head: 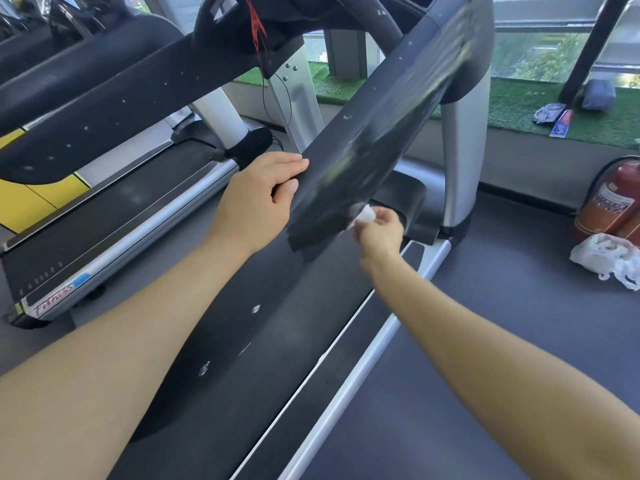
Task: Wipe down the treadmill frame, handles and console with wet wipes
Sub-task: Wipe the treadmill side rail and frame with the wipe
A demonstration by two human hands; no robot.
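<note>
A black treadmill handrail [381, 133] slopes from the upper right down to the middle of the view, its surface streaked with wet marks. My left hand [259, 199] grips the rail's left edge near its lower end, fingers over the top and thumb underneath. My right hand [379, 230] pinches a small crumpled white wet wipe [365, 213] and holds it against the underside of the rail's lower end. A silver upright [460, 140] carries the rail. The black running belt [263, 341] lies below my arms. The console is mostly out of frame at the top.
A second treadmill [114, 216] stands close on the left. A red safety cord [263, 46] hangs from the console area. On the floor to the right sit a red fire extinguisher [613, 199] and a white plastic bag [606, 258]. A green turf ledge [519, 109] holds small items.
</note>
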